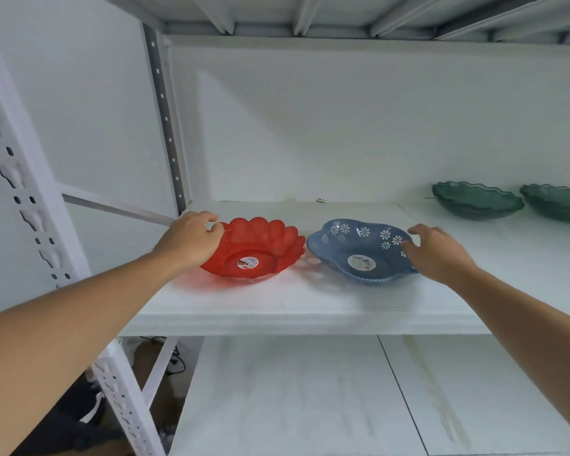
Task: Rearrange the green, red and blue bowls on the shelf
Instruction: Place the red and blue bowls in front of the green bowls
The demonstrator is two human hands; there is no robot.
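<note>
A red scalloped bowl (260, 246) sits on the white shelf (310, 307), left of centre. My left hand (191, 240) grips its left rim, fingers curled over the edge. Beside it, almost touching, lies a blue bowl (352, 248) with white flower prints. My right hand (438, 250) is at the blue bowl's right rim with fingers spread and loosely bent; whether they touch the rim is unclear. Two dark green wavy-edged bowls (476, 200) (556, 202) stand at the back right, the second partly cut off by the frame.
A perforated white upright (30, 205) rises at the left and a grey one (167, 126) at the back. A small red-and-white scrap (321, 200) lies by the back wall. Another shelf (293, 396) lies below; the upper shelf's underside (310, 14) is overhead.
</note>
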